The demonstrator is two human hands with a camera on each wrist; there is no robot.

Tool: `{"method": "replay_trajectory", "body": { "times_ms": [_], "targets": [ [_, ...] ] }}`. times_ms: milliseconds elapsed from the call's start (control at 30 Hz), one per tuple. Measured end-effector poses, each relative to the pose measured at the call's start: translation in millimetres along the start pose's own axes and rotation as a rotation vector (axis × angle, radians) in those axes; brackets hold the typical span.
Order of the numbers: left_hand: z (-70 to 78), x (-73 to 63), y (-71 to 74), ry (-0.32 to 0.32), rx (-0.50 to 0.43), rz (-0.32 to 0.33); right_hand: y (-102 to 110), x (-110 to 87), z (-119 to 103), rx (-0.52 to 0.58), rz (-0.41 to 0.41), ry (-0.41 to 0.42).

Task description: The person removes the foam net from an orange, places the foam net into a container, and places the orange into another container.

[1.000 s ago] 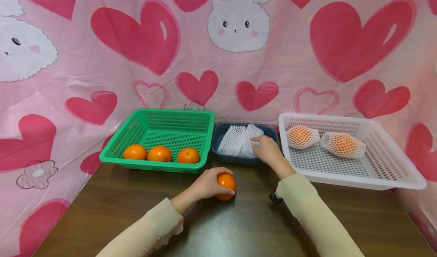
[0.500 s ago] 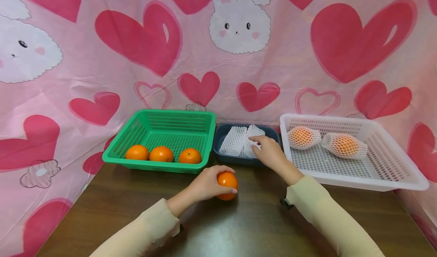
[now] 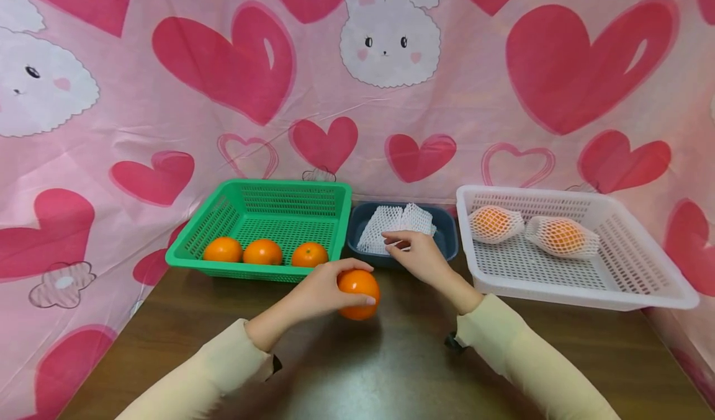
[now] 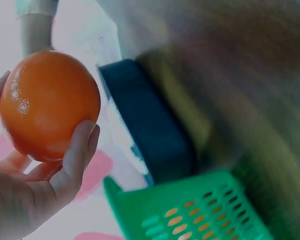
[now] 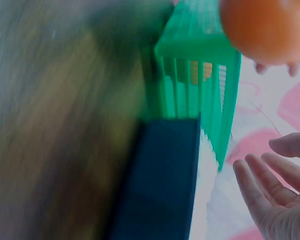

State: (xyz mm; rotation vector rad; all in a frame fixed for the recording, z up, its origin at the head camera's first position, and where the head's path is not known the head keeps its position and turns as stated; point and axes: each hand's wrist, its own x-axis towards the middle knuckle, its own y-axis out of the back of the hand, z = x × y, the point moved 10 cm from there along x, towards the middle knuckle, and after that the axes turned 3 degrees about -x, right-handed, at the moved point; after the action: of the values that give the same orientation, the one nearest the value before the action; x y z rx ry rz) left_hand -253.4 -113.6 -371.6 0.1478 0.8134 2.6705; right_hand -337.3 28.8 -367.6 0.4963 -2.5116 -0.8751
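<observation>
1. Pink cloth [image 3: 475, 97] printed with hearts and rabbits hangs behind a brown bench [image 3: 402, 358].
2. I see the left hand [image 3: 318, 293] curled round an orange [image 3: 360, 293], near the front corner of the green basket [image 3: 285, 187], where three oranges [image 3: 262, 252] sit.
3. I see the right hand [image 3: 421, 257] with fingers parted and slightly bent, holding nothing, near white mesh sleeves [image 3: 385, 221] in the blue tray [image 3: 449, 237].
4. At right, a white basket [image 3: 558, 296] holds two netted oranges [image 3: 561, 236].

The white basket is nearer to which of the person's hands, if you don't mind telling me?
Right. The right hand is left of the white basket, by the front edge of the blue tray; the left hand is farther left, holding an orange.
</observation>
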Motion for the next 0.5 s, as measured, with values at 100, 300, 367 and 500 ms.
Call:
{"method": "replay_trajectory", "body": {
  "times_ms": [100, 300, 367, 500],
  "targets": [
    [4.3, -3.3, 12.1, -0.007, 0.013, 0.012, -15.3, 0.6, -3.5, 0.067, -0.043, -0.013],
    [7.8, -7.0, 37.0, 0.010, -0.012, 0.041, -56.5, -0.1, -5.4, 0.348, -0.167, -0.096],
    [7.7, -7.0, 45.8, 0.019, -0.045, 0.055, -69.5, -0.5, -6.1, 0.434, -0.198, -0.131],
    [2.3, -6.4, 63.4, 0.057, -0.111, 0.083, -89.6, -0.2, -8.7, 0.604, -0.231, -0.203]
  ]
}}
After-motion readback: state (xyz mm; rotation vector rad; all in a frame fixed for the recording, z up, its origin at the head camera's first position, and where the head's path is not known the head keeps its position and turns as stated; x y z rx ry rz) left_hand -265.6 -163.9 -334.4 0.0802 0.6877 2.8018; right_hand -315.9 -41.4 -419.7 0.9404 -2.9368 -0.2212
